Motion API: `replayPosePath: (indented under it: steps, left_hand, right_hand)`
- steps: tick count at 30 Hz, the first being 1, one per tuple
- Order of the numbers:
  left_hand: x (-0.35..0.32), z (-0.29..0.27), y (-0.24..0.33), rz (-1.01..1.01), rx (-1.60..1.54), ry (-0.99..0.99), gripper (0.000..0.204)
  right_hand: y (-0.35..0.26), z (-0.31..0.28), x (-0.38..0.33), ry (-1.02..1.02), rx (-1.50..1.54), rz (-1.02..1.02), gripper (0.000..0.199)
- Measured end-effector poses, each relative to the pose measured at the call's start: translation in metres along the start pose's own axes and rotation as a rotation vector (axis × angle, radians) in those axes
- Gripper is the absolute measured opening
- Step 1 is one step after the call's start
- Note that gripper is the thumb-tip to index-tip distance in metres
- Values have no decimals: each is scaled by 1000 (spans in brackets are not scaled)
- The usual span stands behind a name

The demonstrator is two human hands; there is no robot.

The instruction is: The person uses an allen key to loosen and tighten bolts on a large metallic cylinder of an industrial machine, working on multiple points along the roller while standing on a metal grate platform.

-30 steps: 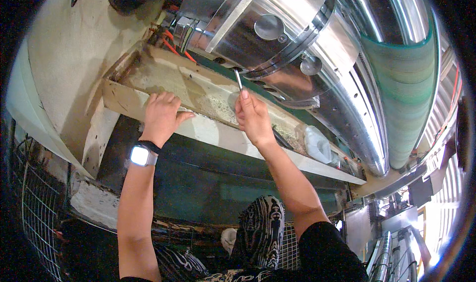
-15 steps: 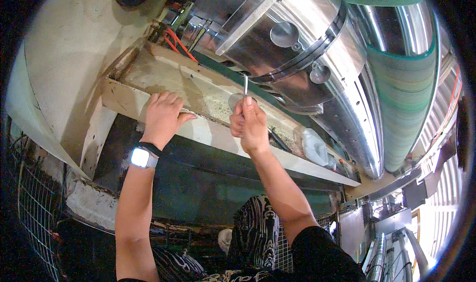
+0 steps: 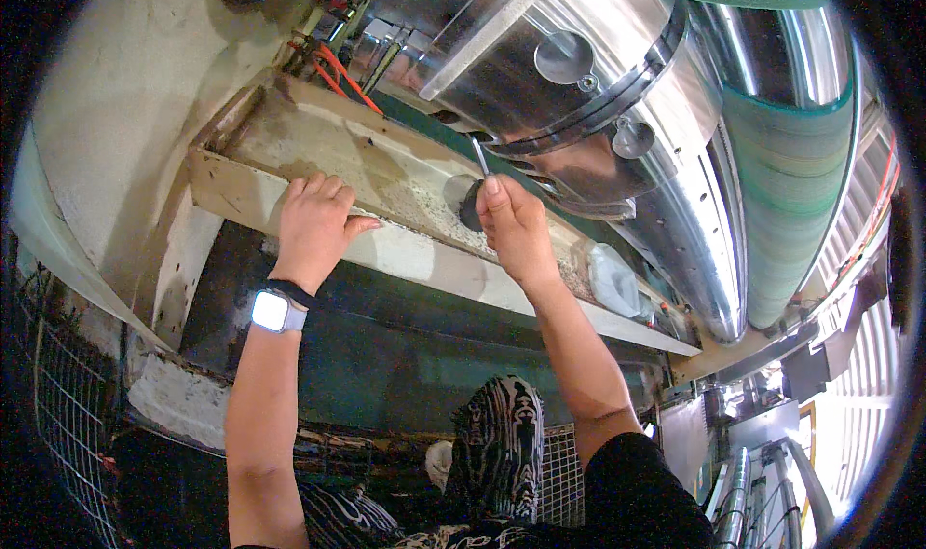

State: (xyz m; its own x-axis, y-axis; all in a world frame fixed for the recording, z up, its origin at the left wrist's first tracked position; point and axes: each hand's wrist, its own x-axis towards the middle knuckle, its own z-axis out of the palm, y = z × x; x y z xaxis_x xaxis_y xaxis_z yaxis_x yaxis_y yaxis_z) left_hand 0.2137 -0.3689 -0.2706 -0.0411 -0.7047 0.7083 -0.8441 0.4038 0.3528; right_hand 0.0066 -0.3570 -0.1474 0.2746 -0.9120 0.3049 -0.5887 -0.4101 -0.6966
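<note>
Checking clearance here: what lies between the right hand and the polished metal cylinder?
A slim metal rod, gripped in the right hand, reaches toward the underside of the metal cylinder, as the head view shows.

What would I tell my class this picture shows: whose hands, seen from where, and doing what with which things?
There is no robot: these are a person's bare hands. A wide fisheye camera on their head looks down, so straight edges bend. The left hand, below a watch, rests on the near rim of a long trough. The right hand grips a thin metal rod, its far end at the underside of a shiny drum. A green roller stands to the right; a translucent container sits in the trough.
</note>
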Motion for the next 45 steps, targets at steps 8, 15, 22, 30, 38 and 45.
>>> replayPosePath:
  steps: [8,15,22,30,38,45]
  left_hand:
    - [1,1,-4,-25,28,-28,41]
    - [2,3,0,-33,89,0,42]
    - [-1,7,5,26,23,154,36]
    - [2,5,2,12,63,36,38]
    - [3,4,2,62,131,53,39]
    - [3,9,1,97,146,70,40]
  right_hand:
    - [-12,-13,9,-60,-155,10,38]
    - [5,-12,24,-507,510,300,41]
    - [12,38,6,-271,871,195,40]
    - [13,37,2,-127,771,24,30]
    - [30,-3,-44,69,26,-342,18]
    - [57,-43,-37,122,152,-131,24]
